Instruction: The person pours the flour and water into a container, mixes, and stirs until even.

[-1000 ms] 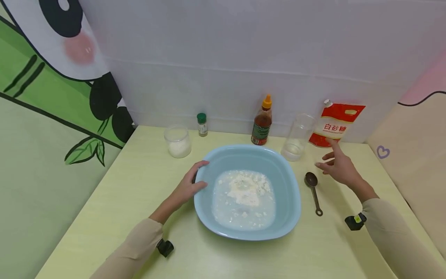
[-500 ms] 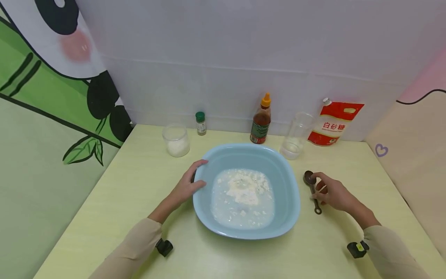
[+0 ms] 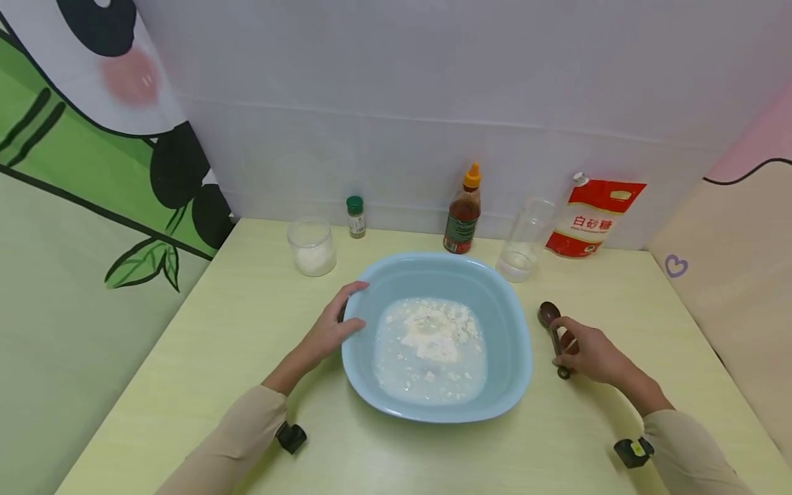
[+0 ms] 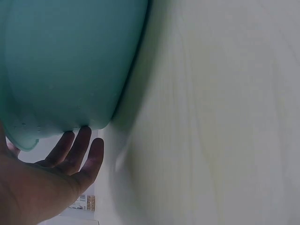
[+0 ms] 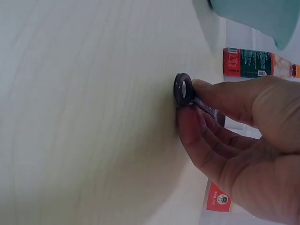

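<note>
A light-blue plastic basin holds cloudy liquid with a mound of white powder in its middle. My left hand grips the basin's left rim, thumb over the edge and fingers against the outer wall. In the left wrist view, the fingers bend against that blue wall. To the right of the basin lies a dark brown measuring spoon, bowl pointing away from me. My right hand pinches its handle between thumb and fingers; the handle's ring end pokes out in the right wrist view.
Behind the basin stand a glass of white grains, a green-capped jar, an orange-capped sauce bottle and a tall glass with a little clear liquid. A red-and-white sugar pouch leans on the back wall.
My right hand has come down from near the sugar pouch to the measuring spoon and now pinches its handle. The left hand stays on the basin rim.
</note>
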